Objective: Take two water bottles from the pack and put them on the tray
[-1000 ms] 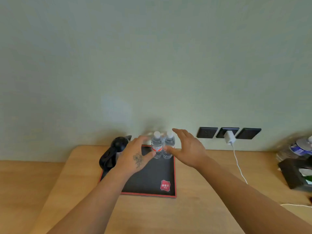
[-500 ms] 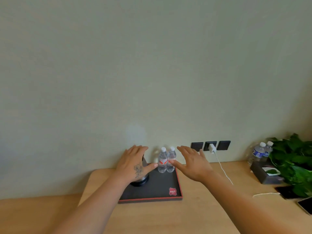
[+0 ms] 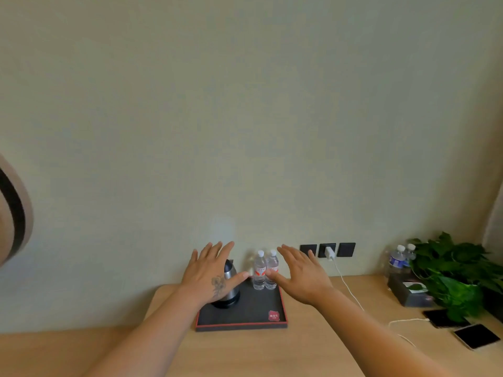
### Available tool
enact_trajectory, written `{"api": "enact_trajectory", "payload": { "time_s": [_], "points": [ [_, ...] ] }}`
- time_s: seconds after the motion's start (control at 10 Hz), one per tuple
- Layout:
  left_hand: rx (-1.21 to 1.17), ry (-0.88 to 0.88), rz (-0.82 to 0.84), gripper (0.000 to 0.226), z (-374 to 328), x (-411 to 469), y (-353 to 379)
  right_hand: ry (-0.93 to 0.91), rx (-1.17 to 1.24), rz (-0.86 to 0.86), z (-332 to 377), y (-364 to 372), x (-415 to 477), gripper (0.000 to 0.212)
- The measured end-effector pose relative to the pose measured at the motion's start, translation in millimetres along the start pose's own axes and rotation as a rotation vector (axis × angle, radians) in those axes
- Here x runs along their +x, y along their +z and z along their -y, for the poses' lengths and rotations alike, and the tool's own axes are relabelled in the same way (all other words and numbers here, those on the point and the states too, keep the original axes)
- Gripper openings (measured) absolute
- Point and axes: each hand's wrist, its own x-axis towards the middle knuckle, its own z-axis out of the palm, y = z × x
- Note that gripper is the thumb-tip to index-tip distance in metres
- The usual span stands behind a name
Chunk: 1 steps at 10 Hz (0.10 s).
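Both forearms enter from the bottom edge, cut off below the elbows, and reach forward over a light wooden table [image 3: 245, 355]. Further on lies the tray [image 3: 245, 312], black with a red rim and a small red label at its near right corner; its left side is partly hidden by the left wrist. The left hand [image 3: 211, 273] hovers with fingers spread wide and holds nothing; its thumb points toward the bottles. It covers much of a steel kettle [image 3: 231, 289] that stands on the tray's left half, so the kettle's handle and top are hard to make out. The right hand [image 3: 300, 274] is likewise spread flat and empty, thumb tip close to the right bottle; whether it touches cannot be told.

Between the two hands, at the tray's far right corner, stand the two water bottles [image 3: 265, 270], side by side and touching. They are clear plastic with white caps and red-and-white labels. Both are upright, long axis vertical, caps up.

Beyond, on the wall, sit three dark sockets [image 3: 345, 249] with a white charger [image 3: 330, 253] plugged in. Far right, more bottles [image 3: 400, 261] with blue labels stand partly behind a green plant [image 3: 457, 273], their bases hidden.
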Motion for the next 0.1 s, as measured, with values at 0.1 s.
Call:
{"api": "enact_trajectory", "payload": {
  "time_s": [0.1],
  "points": [
    [0.021,-0.004,-0.024,0.106,-20.6,-8.6,2.4,0.006,0.008,0.018,-10.9,-7.7,-12.7,0.102]
  ]
}}
